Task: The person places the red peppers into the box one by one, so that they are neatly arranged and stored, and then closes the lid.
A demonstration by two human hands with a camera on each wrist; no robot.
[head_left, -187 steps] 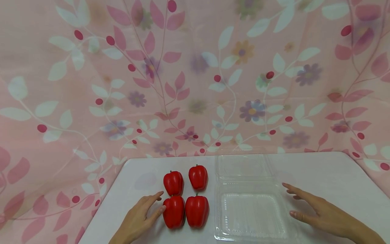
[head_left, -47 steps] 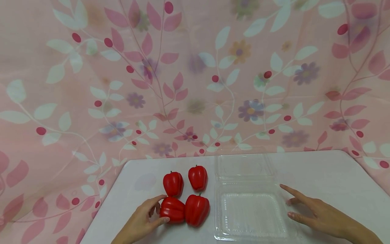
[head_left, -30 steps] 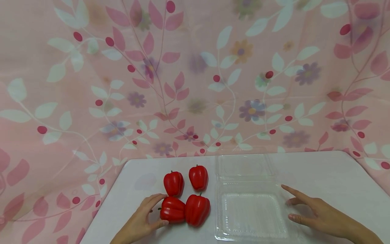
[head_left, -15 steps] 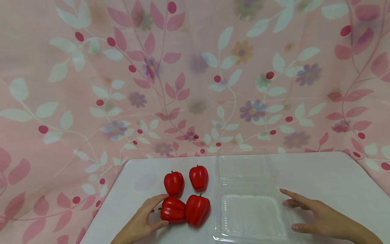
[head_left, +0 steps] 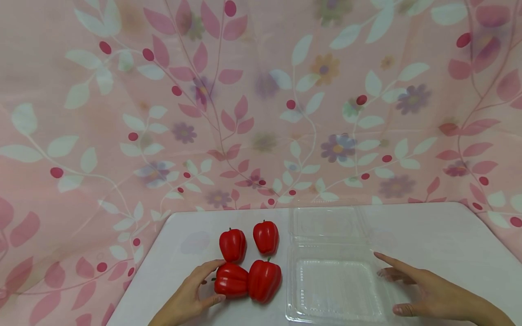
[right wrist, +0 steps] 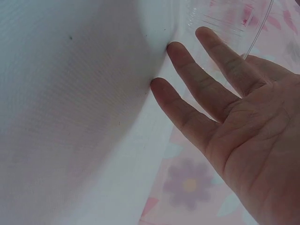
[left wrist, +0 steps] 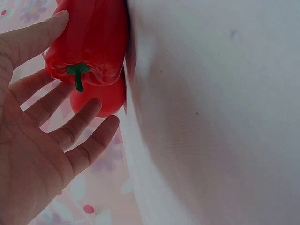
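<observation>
A red bell pepper (head_left: pixel 231 281) lies on its side at the front left, green stem toward my left hand (head_left: pixel 185 292). That hand's thumb and forefinger reach to either side of the pepper. The left wrist view shows the thumb at the pepper's (left wrist: pixel 93 37) side and the other fingers loosely spread below the stem. Against it, on the right, leans a second bell pepper (head_left: pixel 264 281). Two more, a left pepper (head_left: pixel 232 245) and a right pepper (head_left: pixel 266 237), sit behind. My right hand (head_left: pixel 434 290) holds nothing, its fingers spread beside the clear plastic container (head_left: pixel 338 290).
The container's lid (head_left: pixel 328 222) is hinged open toward the back of the white table (head_left: pixel 412 231). A pink floral cloth (head_left: pixel 261 113) hangs behind the table's far edge. In the right wrist view, the container's clear wall (right wrist: pixel 225 18) shows beyond the fingers.
Since the oldest frame, the front-left pepper has been turned so its stem points left, and its neighbour has tilted slightly. Lately my left hand stays still; my right thumb has moved away from its fingers.
</observation>
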